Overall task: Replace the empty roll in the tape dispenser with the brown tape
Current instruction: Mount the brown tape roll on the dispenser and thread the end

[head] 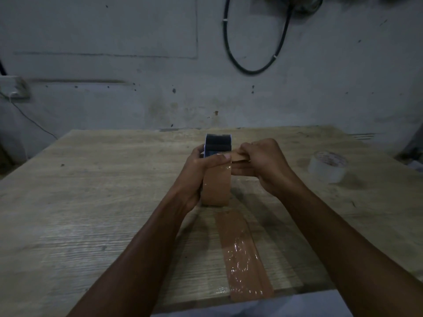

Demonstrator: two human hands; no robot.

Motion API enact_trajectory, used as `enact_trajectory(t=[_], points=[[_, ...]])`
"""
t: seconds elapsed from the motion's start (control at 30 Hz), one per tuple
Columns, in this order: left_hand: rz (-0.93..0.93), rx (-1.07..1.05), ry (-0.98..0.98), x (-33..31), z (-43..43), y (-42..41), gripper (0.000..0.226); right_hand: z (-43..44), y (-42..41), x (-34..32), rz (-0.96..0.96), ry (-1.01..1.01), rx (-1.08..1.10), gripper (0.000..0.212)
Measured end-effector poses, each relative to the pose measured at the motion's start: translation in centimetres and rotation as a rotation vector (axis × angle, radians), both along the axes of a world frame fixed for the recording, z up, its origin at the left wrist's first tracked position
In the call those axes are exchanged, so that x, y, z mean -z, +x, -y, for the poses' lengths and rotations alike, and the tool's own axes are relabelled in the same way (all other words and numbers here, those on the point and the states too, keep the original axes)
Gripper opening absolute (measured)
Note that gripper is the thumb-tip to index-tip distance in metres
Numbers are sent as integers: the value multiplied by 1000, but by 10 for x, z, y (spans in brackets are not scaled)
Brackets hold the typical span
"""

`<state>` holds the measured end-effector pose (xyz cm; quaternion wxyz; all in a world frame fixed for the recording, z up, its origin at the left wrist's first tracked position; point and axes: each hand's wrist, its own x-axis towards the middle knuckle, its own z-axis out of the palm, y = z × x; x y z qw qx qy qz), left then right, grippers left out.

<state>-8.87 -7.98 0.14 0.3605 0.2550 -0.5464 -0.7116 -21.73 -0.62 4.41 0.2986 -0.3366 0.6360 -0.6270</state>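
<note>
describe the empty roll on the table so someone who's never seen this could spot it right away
Start at the wooden table and go to its right side, past the right hand. The empty roll lies flat there alone: a pale whitish ring, unlike the brown tape held upright at the centre.

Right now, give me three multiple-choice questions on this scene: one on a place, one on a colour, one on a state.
1. Where is the white roll?
A. on the table's right side
B. in the left hand
C. on the wall

2. What colour is the tape roll in the dispenser?
A. green
B. brown
C. red

3. What is the right hand doing?
A. lying flat on the table
B. hanging off the table
C. pinching a tape end

Answers: 1 A, it lies on the wood far right. 2 B, its surface shows brown. 3 C, the fingers close on the strip beside the dispenser.
</note>
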Motion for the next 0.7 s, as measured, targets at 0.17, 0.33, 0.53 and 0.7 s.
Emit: enact_trajectory(t=[0.17, 0.33, 0.53, 0.7], points=[[-18, 1, 8, 0, -2, 1, 81, 0, 1, 2, -89, -4, 19, 20], [-36, 17, 4, 1, -2, 1, 79, 0, -1, 4, -171, -6, 28, 17], [-27, 18, 4, 2, 0, 2, 84, -4, 0, 6, -281, -28, 28, 16], [-30, 45, 1, 2, -1, 3, 72, -8, 0, 8, -507, -114, 46, 19]])
